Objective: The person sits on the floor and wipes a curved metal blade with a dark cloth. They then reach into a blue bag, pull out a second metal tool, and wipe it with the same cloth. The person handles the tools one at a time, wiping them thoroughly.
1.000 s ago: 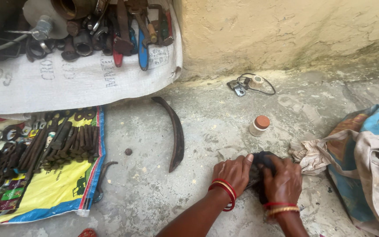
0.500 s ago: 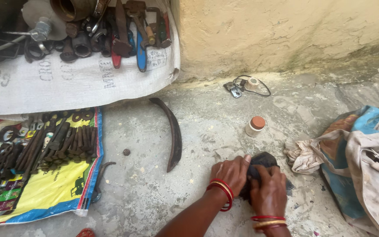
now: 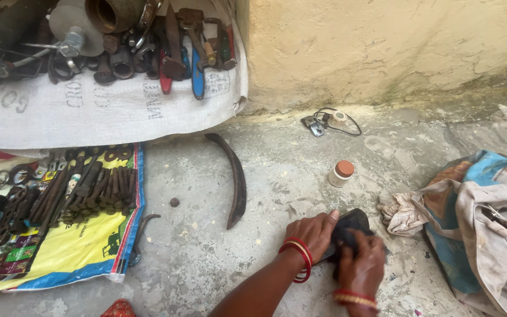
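So both my hands are down on a dark rubber piece (image 3: 352, 226) lying flat on the concrete floor (image 3: 289, 176), low in the view and a bit right of centre. My left hand (image 3: 312, 232) is pressed on its near-left edge, fingers spread flat over it rather than curled. My right hand (image 3: 362, 267) is clamped around the piece's lower end, fingers wrapped on it (red and gold bangles on both wrists, for the record).

Just above the piece stands a small white bottle with a brown cap (image 3: 341, 173). A curved dark metal blade (image 3: 234, 176) lies to the left, well apart from my hands. Bundled rags (image 3: 476, 205) sit close on the right. Far left, rusty bolts (image 3: 89, 188) lie on a yellow sack (image 3: 71, 246), and hand tools (image 3: 171, 41) are piled on a white sack (image 3: 89, 111) up top.
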